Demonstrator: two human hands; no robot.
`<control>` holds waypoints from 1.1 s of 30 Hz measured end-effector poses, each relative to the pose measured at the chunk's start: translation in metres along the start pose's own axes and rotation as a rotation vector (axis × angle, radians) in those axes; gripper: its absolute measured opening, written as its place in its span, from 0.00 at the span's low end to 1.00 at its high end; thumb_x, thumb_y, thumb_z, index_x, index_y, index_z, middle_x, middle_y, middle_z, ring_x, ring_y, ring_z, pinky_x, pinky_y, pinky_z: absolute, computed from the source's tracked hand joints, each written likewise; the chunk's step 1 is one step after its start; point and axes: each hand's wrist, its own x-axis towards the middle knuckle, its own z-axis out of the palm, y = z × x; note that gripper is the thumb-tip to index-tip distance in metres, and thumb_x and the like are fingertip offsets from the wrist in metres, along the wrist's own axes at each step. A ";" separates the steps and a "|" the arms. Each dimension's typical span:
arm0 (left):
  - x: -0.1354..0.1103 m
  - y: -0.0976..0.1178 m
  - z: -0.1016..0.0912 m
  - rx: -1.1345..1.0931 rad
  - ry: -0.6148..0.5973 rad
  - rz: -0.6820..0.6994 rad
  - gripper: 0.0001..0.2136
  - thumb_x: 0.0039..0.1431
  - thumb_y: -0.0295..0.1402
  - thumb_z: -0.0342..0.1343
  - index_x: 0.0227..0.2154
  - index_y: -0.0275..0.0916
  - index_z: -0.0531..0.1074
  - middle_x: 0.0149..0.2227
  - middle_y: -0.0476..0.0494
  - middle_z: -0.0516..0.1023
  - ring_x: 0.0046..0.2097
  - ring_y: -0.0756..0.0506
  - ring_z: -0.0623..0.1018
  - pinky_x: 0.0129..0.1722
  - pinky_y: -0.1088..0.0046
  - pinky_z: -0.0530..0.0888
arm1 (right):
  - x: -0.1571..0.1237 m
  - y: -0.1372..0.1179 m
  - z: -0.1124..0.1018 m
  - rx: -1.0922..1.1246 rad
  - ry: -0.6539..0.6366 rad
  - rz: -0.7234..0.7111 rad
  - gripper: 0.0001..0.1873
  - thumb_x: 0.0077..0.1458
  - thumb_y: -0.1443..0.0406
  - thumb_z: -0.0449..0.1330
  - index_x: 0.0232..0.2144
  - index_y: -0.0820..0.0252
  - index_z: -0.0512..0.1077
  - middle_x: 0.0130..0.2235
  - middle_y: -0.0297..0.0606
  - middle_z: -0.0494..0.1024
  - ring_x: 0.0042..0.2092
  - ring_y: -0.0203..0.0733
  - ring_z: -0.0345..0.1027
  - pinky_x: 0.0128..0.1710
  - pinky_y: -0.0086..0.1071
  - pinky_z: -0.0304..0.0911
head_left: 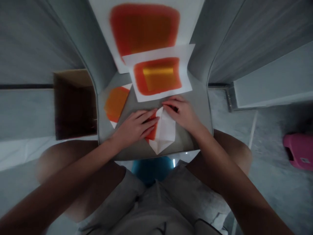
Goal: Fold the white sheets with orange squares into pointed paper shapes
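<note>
A piece of folded paper (166,127), white with a red-orange patch on its left part, lies on the seat of a grey chair (184,140). My left hand (137,127) rests flat over the red-orange part, its fingers stretched out and pressing down. With thumb and fingertips pinched, my right hand (182,112) grips the paper's upper corner. Creases run down the white part to a point near the seat's front edge. To the left of my left hand is another folded paper (117,102), orange with white corners.
A white sheet with a red-orange block (158,76) lies behind my hands. Behind it, a larger similar sheet (146,29) leans on the chair's back. An open cardboard box (73,104) stands left, a pink plastic item (299,151) right. Something blue (153,168) shows below the seat.
</note>
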 end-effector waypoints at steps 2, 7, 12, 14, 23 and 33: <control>0.000 0.000 0.000 -0.004 0.002 -0.006 0.19 0.74 0.33 0.52 0.63 0.45 0.73 0.71 0.40 0.67 0.66 0.35 0.72 0.64 0.50 0.72 | 0.004 -0.005 -0.002 0.003 -0.025 0.036 0.12 0.68 0.58 0.59 0.43 0.53 0.82 0.43 0.41 0.81 0.43 0.47 0.74 0.45 0.40 0.70; 0.000 -0.001 0.000 0.021 -0.022 0.002 0.19 0.74 0.34 0.50 0.63 0.43 0.73 0.71 0.40 0.67 0.66 0.35 0.71 0.65 0.51 0.71 | 0.019 -0.010 -0.004 -0.049 -0.125 0.149 0.09 0.60 0.57 0.67 0.35 0.56 0.79 0.37 0.39 0.81 0.38 0.45 0.71 0.39 0.38 0.64; 0.000 -0.002 0.001 0.046 -0.013 0.012 0.18 0.75 0.35 0.50 0.63 0.43 0.73 0.71 0.41 0.68 0.65 0.35 0.72 0.63 0.52 0.72 | 0.031 -0.008 -0.010 -0.007 -0.240 0.195 0.11 0.55 0.57 0.69 0.29 0.57 0.76 0.33 0.36 0.79 0.35 0.42 0.68 0.35 0.36 0.59; 0.000 -0.002 0.001 0.064 -0.009 0.020 0.18 0.75 0.35 0.49 0.63 0.42 0.73 0.71 0.41 0.68 0.65 0.35 0.72 0.62 0.52 0.72 | 0.033 -0.007 -0.013 0.041 -0.259 0.215 0.11 0.53 0.56 0.70 0.30 0.56 0.76 0.33 0.35 0.79 0.35 0.41 0.68 0.34 0.35 0.59; 0.001 -0.001 0.001 -0.007 0.011 -0.006 0.19 0.74 0.35 0.50 0.63 0.44 0.73 0.67 0.36 0.71 0.63 0.35 0.73 0.60 0.51 0.74 | 0.027 -0.012 -0.023 0.172 -0.319 0.136 0.11 0.53 0.57 0.69 0.30 0.55 0.73 0.33 0.33 0.79 0.35 0.42 0.70 0.34 0.34 0.61; 0.005 0.005 -0.004 -0.142 0.032 -0.076 0.17 0.73 0.36 0.53 0.61 0.43 0.73 0.64 0.36 0.74 0.63 0.36 0.74 0.63 0.51 0.72 | 0.026 -0.003 -0.014 0.097 -0.283 0.029 0.06 0.54 0.61 0.68 0.33 0.56 0.79 0.37 0.36 0.80 0.39 0.43 0.70 0.39 0.35 0.63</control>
